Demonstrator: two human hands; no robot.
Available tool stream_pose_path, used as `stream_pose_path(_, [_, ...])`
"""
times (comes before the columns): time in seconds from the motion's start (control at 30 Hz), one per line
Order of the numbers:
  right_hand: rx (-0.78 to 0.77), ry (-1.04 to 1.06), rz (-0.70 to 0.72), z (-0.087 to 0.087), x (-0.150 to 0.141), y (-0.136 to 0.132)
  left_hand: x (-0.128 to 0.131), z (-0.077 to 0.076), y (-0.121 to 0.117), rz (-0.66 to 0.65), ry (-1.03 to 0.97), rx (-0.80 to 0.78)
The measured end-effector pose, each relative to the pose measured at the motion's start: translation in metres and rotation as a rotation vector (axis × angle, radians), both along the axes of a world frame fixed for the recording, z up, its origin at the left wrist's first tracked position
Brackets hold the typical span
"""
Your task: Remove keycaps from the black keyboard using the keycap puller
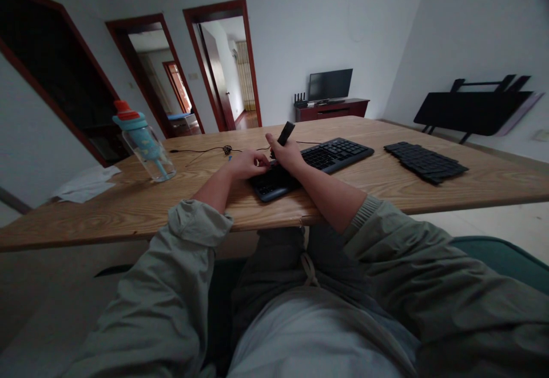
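Keyboard [326, 155], black, lies on the wooden table [386, 189] under both hands. Left hand [247, 164] rests curled on its near end, gripping nothing visible; right hand [286, 155], just beside, is closed around a slim dark tool [285, 133] held upright above the keys. Right of the keyboard lies a pile of loose keycaps [424, 162]; far left stands a water bottle [143, 143].

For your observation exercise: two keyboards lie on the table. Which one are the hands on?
The nearer keyboard, at the table's front edge; the other keyboard lies untouched, farther right.
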State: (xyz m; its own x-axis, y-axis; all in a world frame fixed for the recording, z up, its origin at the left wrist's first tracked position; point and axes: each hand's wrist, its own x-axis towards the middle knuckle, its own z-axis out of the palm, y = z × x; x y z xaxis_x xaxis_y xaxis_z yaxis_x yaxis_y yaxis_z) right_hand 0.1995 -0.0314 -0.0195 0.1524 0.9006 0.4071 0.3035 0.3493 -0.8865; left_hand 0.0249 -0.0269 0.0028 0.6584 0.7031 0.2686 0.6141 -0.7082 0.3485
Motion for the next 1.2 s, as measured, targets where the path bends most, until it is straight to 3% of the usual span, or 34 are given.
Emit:
stream_pose_path(0.4, [0.011,-0.116,0.003,0.001,-0.002,0.0,-0.003,-0.003,0.005,-0.021,0.004,-0.044])
stream_pose_path(0.63, [0.049,-0.288,-0.106,0.003,-0.001,-0.004,-0.002,-0.002,0.005,-0.003,0.014,0.0])
stream_pose_path(0.9, [0.067,-0.293,-0.085,0.005,-0.002,-0.009,-0.003,-0.004,0.009,-0.043,0.042,-0.015])
stream_pose_path(1.2, [-0.013,-0.231,-0.109,0.002,0.006,0.0,0.002,0.0,0.0,0.019,0.023,0.041])
